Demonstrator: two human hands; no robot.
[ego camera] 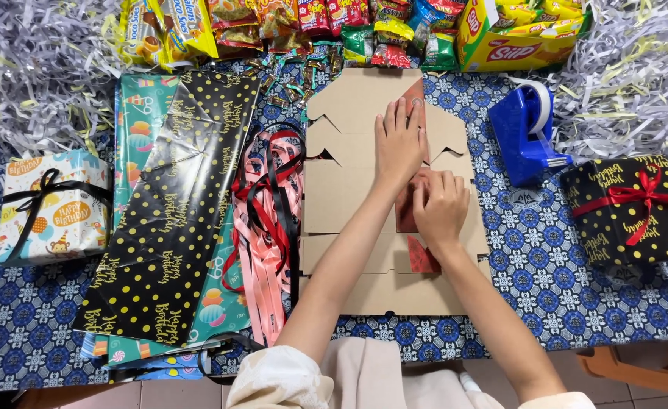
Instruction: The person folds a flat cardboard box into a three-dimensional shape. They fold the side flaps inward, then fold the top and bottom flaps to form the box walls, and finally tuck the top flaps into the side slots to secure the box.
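Directly ahead on the bench, the flat unfolded brown cardboard box [353, 189] runs lengthwise away from the person, left hand [399, 144] pressing flat farther up, right hand [440, 206] nearer, fingers curled, pinching nothing visible.

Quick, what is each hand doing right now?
Left hand: open, flat on the flattened cardboard box.
Right hand: fingers curled, pressing the red panel on that cardboard; a grip cannot be told.

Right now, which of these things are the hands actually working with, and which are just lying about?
In use:
flat cardboard box
red strip on it
left hand, pressing flat
right hand, fingers pinching the strip

Lying about:
wrapping paper
ribbons
tape dispenser
two wrapped gifts
snack packets
shredded paper
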